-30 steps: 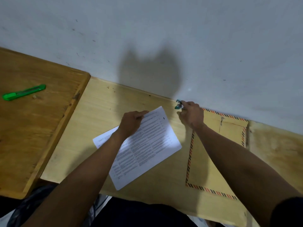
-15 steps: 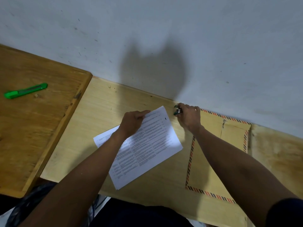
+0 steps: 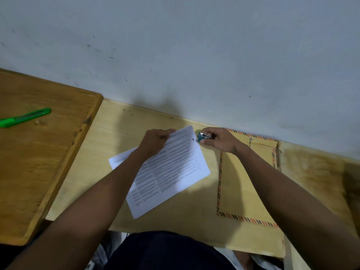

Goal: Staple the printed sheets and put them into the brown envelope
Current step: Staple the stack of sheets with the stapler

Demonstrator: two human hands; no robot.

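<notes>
The printed sheets (image 3: 171,170) lie tilted on the pale wooden table (image 3: 116,149), white with columns of small text. My left hand (image 3: 155,142) pinches their far edge. My right hand (image 3: 220,141) grips a small teal stapler (image 3: 202,137) right beside the sheets' far right corner. The brown envelope (image 3: 239,188), edged with red and dark stripes, lies flat to the right, partly under my right forearm.
A darker wooden table (image 3: 39,162) adjoins on the left, with a green utility knife (image 3: 25,117) on it. A pale wall (image 3: 194,55) rises directly behind both tables. My lap in dark cloth sits at the near edge.
My right hand has brought the stapler leftward, from the wall side to the sheets' corner. My left hand has shifted from resting flat to pinching the sheets' far edge.
</notes>
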